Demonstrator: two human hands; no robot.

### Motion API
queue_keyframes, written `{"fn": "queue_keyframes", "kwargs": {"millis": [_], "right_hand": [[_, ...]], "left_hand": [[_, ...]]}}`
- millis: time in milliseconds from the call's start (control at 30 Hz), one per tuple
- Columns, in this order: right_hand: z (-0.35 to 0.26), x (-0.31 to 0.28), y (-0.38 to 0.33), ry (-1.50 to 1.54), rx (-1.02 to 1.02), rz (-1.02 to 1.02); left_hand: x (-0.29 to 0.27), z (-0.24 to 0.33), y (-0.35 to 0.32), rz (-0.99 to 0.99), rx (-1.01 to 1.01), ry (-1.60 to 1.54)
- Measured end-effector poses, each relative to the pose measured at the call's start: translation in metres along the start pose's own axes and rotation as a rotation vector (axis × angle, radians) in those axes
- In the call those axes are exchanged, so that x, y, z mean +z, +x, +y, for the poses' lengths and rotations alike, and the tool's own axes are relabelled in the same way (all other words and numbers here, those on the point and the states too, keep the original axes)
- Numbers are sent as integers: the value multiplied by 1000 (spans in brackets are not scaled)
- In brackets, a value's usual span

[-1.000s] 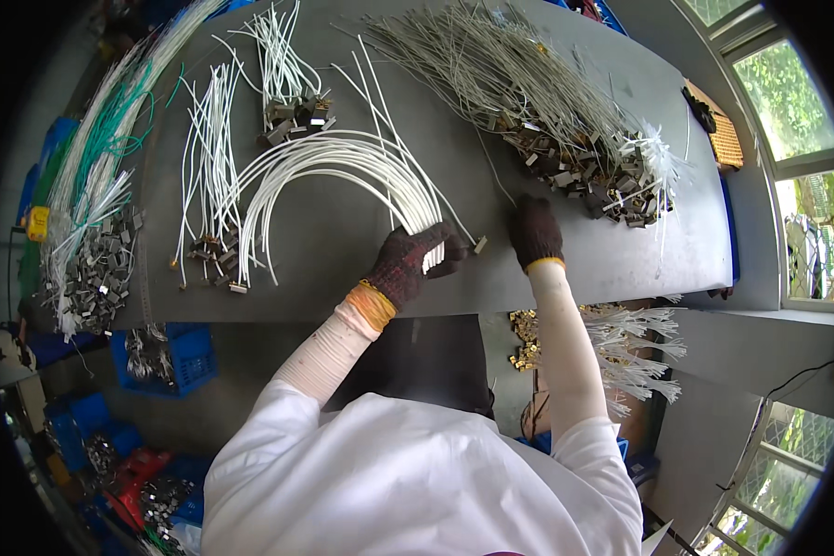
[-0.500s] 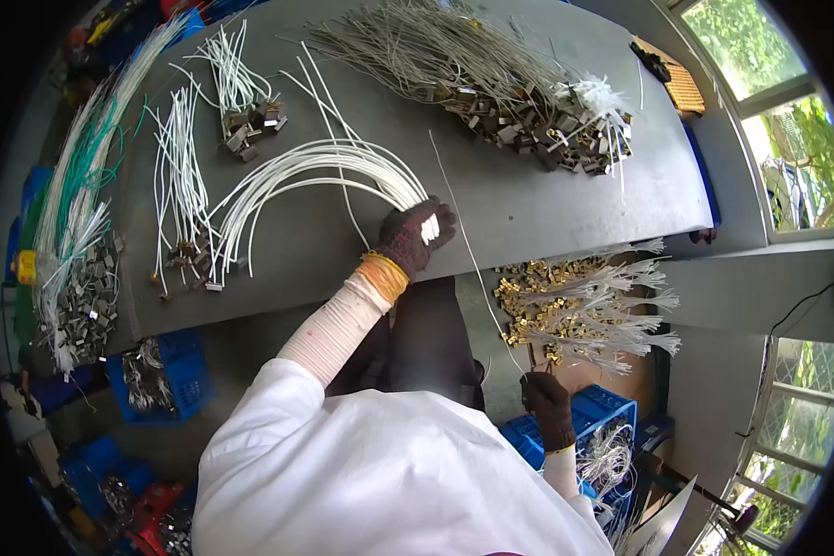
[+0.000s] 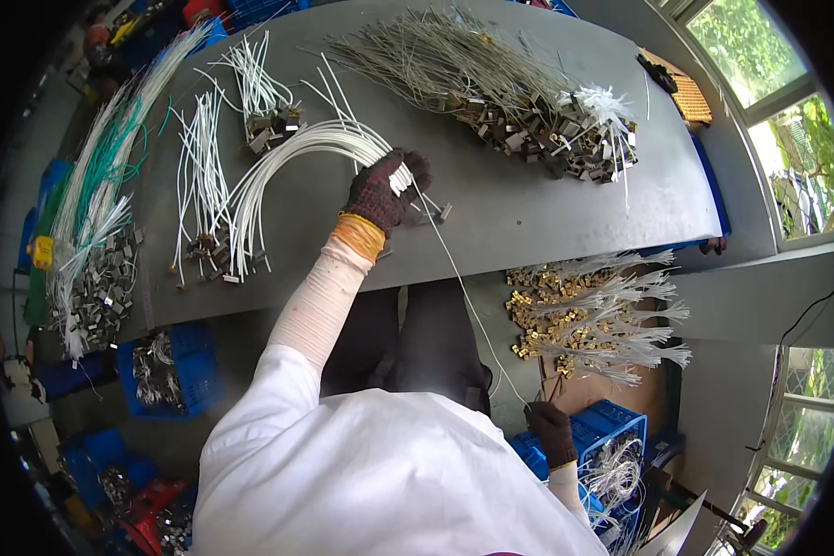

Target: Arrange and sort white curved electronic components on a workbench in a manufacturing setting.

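My left hand (image 3: 386, 190), in a dark glove with an orange cuff, is closed around a bundle of white cables (image 3: 320, 139). The bundle arches left over the table, its white ends showing between the fingers. A small metal block (image 3: 445, 213) sits just right of this hand at the table's front part. One thin pale wire (image 3: 463, 287) runs from beside my left hand down to my right hand (image 3: 550, 432), gloved and low at the right by a blue crate. The right fingers are closed on that wire's lower end.
Two smaller bunches of white cables with metal blocks (image 3: 202, 176) (image 3: 267, 102) lie left. A large grey wire heap (image 3: 519, 120) fills the far right of the grey table (image 3: 519, 208). Brass-coloured pieces with clear strands (image 3: 565, 315) lie right. Blue crates (image 3: 612, 422) (image 3: 181, 371) stand below.
My left hand has moved up and slightly left with the cable bundle, farther from the table's front edge. The thin wire's upper end now reaches this hand. My right hand is slightly lower.
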State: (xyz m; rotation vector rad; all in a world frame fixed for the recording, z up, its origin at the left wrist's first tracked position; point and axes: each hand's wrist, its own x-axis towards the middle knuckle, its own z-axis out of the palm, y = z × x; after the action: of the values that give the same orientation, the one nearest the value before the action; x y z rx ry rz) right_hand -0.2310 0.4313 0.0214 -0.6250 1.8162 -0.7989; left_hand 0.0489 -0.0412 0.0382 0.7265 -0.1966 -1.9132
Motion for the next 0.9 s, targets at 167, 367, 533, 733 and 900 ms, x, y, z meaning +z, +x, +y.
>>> {"fn": "queue_keyframes", "kwargs": {"millis": [167, 367, 533, 733, 900], "right_hand": [[-2, -1, -8, -18, 36, 14], [-9, 2, -10, 2, 51, 28], [-23, 19, 7, 5, 53, -3], [-79, 61, 73, 43, -135, -281], [-141, 119, 128, 165, -344, -340]], "left_hand": [[-4, 0, 3, -55, 9, 10], [2, -1, -7, -47, -3, 33], [-3, -9, -30, -94, -88, 86], [-2, -13, -87, -189, -221, 220], [3, -22, -116, -269, 56, 609]]}}
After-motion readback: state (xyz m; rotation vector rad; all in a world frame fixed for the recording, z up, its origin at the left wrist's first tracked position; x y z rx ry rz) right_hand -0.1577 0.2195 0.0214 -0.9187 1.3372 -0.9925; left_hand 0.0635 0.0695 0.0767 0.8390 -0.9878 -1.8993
